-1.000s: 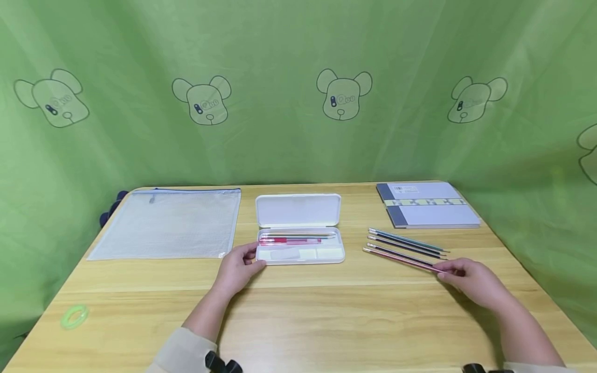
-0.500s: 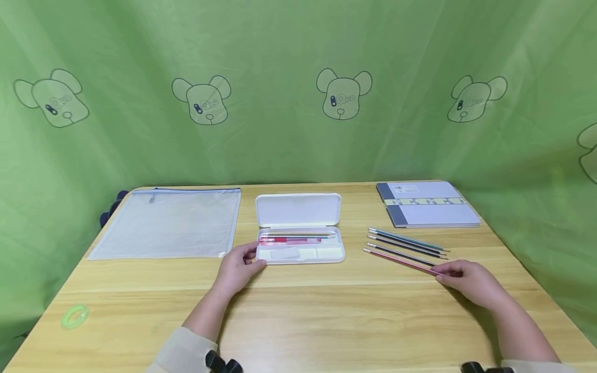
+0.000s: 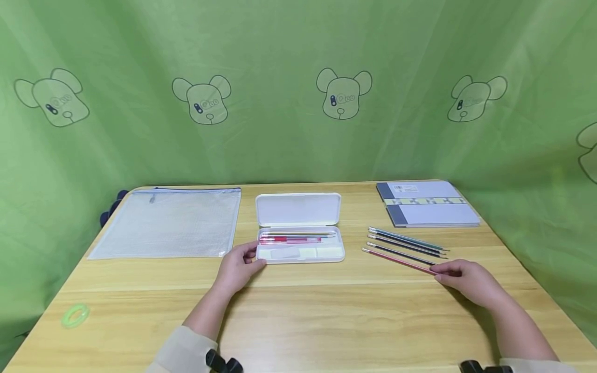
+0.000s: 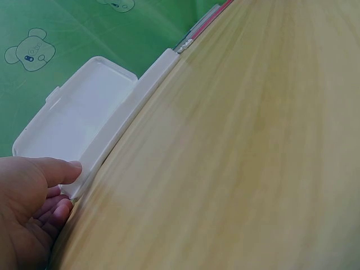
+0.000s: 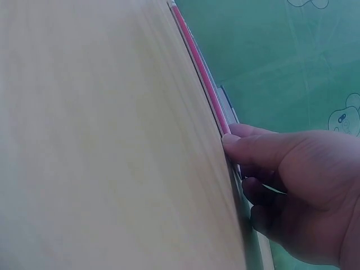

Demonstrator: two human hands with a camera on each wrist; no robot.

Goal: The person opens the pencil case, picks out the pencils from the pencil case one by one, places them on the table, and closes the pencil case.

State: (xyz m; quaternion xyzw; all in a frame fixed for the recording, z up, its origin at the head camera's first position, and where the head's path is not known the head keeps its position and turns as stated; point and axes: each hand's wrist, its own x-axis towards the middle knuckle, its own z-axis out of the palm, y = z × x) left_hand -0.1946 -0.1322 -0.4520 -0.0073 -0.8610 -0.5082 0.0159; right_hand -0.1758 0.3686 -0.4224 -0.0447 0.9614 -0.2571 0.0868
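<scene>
A white pencil case [image 3: 331, 254] lies with its lid raised in the middle of the table, holding a red pen [image 3: 289, 240] and a few slim pencils [image 3: 303, 234]. My left hand [image 3: 237, 269] grips its left end, thumb at the front corner and fingers at the side; the left wrist view shows this hold closely. My right hand [image 3: 471, 280] pinches the near end of a red pencil [image 3: 396, 259] between thumb and fingers. Beyond it, several dark pencils [image 3: 406, 240] lie side by side, slanting the same way. The pinched tip is hidden by the fingers.
A clear mesh zip pouch [image 3: 168, 223] lies at the back left. Purplish-white notebooks [image 3: 429, 212] with a patterned band sit at the back right. A green ring [image 3: 74, 315] lies near the left edge. A green curtain [image 3: 280, 145] hangs behind the table [image 3: 326, 321].
My right hand has shifted slightly left, turning the red pencil's near end away from the dark pencil beside it, so a gap opens between them. My left hand and the case stay put.
</scene>
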